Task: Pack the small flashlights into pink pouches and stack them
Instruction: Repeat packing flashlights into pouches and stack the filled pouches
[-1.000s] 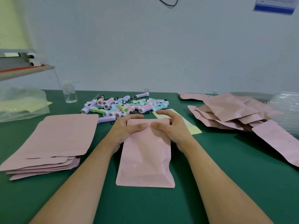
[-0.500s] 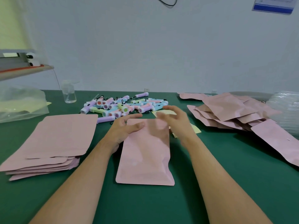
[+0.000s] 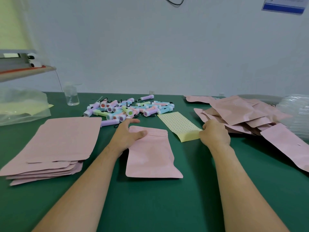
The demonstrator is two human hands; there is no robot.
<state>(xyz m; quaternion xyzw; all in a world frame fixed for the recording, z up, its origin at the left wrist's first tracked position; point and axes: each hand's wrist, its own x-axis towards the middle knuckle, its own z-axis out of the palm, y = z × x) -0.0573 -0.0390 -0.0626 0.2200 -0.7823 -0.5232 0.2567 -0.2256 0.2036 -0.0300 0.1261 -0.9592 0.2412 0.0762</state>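
Note:
A pink pouch [image 3: 151,156] lies flat on the green table in front of me. My left hand [image 3: 127,135] holds its top left corner, thumb on top of the pouch. My right hand [image 3: 214,133] sits to the right with curled fingers, pinching the near edge of a yellow dotted sheet [image 3: 179,125]. A heap of pastel small flashlights [image 3: 127,108] lies behind the pouch. A neat stack of pink pouches [image 3: 53,146] is on the left.
A loose pile of pink pouches [image 3: 242,113] covers the right side, next to clear plastic wrapping [image 3: 296,113]. A clear bottle [image 3: 71,95] and a plastic bag [image 3: 21,108] stand at the back left, under a machine's shelf [image 3: 25,71].
My right hand left the pouch's top edge and moved right to the yellow sheet's near edge. My left hand stays on the pouch.

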